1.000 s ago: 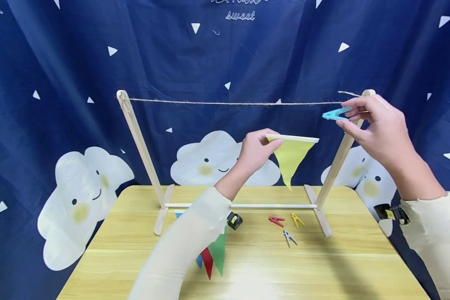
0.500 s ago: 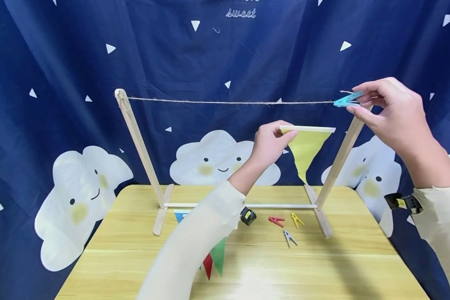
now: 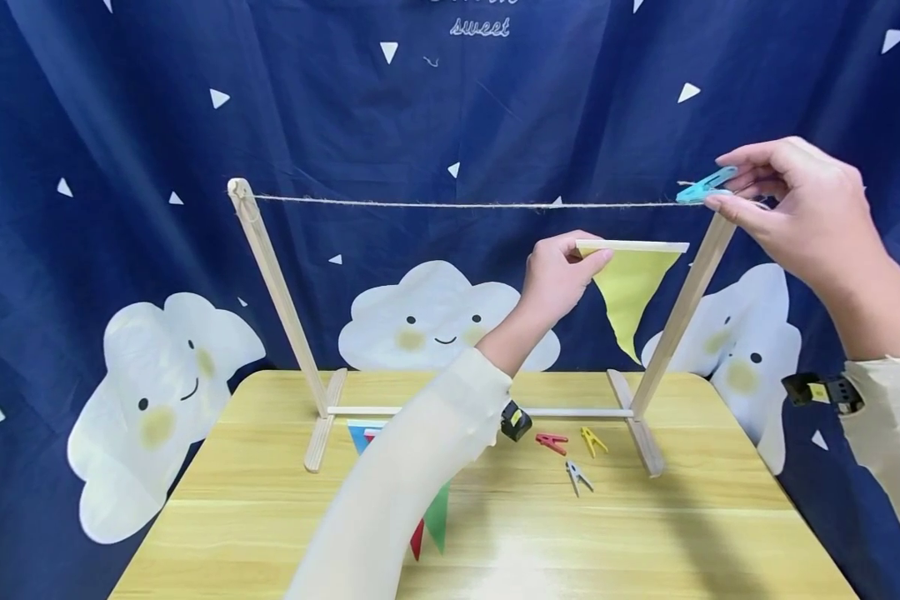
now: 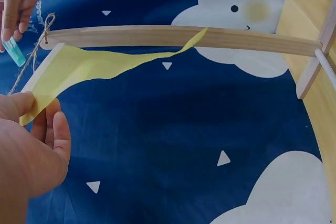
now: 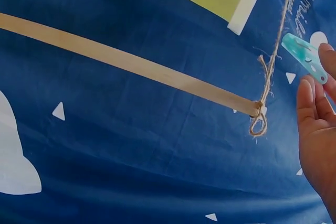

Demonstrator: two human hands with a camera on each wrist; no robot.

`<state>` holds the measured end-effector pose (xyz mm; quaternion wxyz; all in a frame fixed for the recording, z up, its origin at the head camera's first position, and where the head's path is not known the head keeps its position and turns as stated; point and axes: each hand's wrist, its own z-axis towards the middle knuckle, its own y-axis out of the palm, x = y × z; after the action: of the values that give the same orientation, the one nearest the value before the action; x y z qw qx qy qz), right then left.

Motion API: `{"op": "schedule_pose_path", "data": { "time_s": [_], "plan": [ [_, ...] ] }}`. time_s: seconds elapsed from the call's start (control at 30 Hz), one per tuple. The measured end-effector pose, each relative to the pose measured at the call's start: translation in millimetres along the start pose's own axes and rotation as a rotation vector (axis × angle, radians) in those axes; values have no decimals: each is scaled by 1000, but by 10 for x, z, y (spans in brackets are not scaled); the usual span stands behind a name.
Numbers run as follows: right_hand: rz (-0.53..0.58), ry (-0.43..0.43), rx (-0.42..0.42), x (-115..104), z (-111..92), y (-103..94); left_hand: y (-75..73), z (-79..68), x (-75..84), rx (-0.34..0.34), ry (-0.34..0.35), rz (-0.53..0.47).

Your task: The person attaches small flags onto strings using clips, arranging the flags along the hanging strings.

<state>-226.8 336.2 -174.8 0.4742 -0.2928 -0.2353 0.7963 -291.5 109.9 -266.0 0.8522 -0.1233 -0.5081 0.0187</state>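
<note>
The yellow pennant (image 3: 632, 283) points down, its long axis apparently near vertical

Forward-down head view, close wrist views, sharing yellow flag (image 3: 632, 283)

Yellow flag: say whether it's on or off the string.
Off: the flag is below the string in the head view, its top corner pinched by the left hand.

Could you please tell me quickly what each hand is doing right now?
Left hand: closed, pinching the yellow flag near one top corner.
Right hand: closed, pinching the blue clothespin.
</note>
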Motion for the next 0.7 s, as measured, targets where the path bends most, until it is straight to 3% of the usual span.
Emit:
{"op": "schedule_pose_path", "data": {
  "time_s": [0.4, 0.7],
  "plan": [
    [-95, -12, -72, 24, 92, -117, 128, 58, 89, 43, -23, -30],
    [-124, -59, -66, 62, 161, -203, 218, 112, 148, 67, -19, -15]
  ]
}}
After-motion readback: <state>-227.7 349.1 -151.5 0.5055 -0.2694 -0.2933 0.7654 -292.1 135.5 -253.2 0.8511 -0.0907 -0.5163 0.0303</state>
